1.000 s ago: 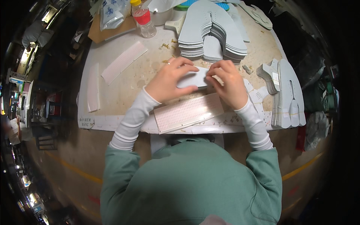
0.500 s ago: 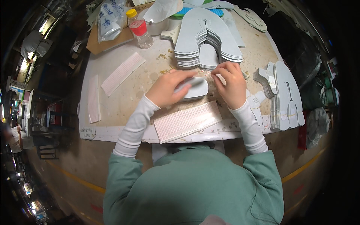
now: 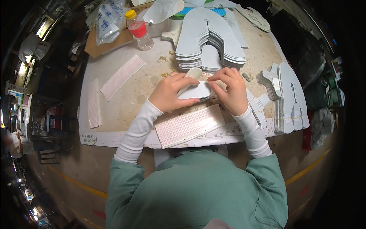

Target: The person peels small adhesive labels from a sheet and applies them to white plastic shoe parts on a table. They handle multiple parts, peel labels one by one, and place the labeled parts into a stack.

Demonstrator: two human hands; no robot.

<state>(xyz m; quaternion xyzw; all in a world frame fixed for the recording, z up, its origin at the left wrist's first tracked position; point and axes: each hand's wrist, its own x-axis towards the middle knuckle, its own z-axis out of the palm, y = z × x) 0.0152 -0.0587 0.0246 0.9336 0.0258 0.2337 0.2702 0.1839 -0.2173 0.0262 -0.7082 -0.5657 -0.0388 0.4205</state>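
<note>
My left hand [image 3: 176, 91] is closed round the left end of a small stack of pale grey shoe-tongue pieces [image 3: 201, 90], fingers on top and thumb at the near side. One piece [image 3: 193, 74] is bent up by its fingers and shows a cream underside. At the stack's right end my right hand [image 3: 231, 90] pinches thumb and forefinger together; whatever is between them is too small to make out. A sheet of small red-printed stickers [image 3: 190, 125] lies just nearer to me on the table.
Behind the hands stands a tall stack of grey shoe-upper pieces [image 3: 190, 32]. More banded uppers [image 3: 286, 99] lie at the right. A plastic bottle [image 3: 138, 31] stands at the far left, beside plastic bags [image 3: 109, 23]. Two more sticker sheets [image 3: 122, 77] lie on the left of the table.
My left fingers have bent one piece up off the stack, so its cream underside shows. My right hand has come down and left, with its pinch now at the stack's edge.
</note>
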